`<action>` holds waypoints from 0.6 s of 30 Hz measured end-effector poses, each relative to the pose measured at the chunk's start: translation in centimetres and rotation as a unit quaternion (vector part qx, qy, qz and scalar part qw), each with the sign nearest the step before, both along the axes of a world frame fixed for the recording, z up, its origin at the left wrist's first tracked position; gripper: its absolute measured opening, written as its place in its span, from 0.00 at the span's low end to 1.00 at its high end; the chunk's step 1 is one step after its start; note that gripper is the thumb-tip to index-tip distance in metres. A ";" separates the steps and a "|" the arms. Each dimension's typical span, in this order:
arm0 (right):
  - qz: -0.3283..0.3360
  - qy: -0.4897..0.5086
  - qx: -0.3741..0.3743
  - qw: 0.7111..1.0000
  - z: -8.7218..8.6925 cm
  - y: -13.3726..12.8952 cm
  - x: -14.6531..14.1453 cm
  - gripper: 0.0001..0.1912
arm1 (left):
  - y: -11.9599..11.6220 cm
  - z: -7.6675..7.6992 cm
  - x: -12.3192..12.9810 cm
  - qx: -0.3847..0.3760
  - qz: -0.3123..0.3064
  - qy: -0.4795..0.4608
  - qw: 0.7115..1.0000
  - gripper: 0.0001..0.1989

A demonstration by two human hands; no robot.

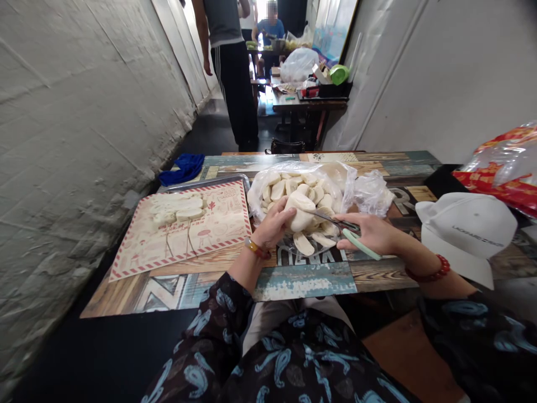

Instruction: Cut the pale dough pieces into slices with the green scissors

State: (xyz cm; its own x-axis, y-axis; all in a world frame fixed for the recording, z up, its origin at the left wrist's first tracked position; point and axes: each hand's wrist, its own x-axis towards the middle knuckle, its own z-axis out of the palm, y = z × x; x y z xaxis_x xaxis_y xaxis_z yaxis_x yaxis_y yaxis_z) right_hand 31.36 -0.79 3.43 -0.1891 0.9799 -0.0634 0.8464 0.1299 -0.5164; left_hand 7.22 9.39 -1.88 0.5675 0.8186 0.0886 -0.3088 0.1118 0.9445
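Note:
My left hand (272, 224) grips a pale, rounded bread-like piece (300, 211) above an opened clear plastic bag (260, 190) full of similar pieces. In my right hand (371, 232) are scissors (356, 242) with a light green handle, their dark blades pointing left and touching the held piece or lying just in front of it. A few cut slices (302, 244) lie at the bag's near edge. To the left, a printed paper sheet (218, 229) covers a metal tray (245, 180) and bears several pale pieces on sticks (188, 214).
A crumpled plastic bag (372, 193) and a white cap (465, 229) are on the right of the patterned table (310, 280). Blue cloth (182, 169) lies back left. Beyond stand a person in dark trousers (235, 89) and a cluttered second table (289, 101).

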 end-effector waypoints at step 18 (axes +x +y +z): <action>0.008 -0.021 -0.036 0.999 0.8 0.8 -1.2 0.40 | -0.4 0.3 0.1 0.148 0.100 0.127 0.976 0.22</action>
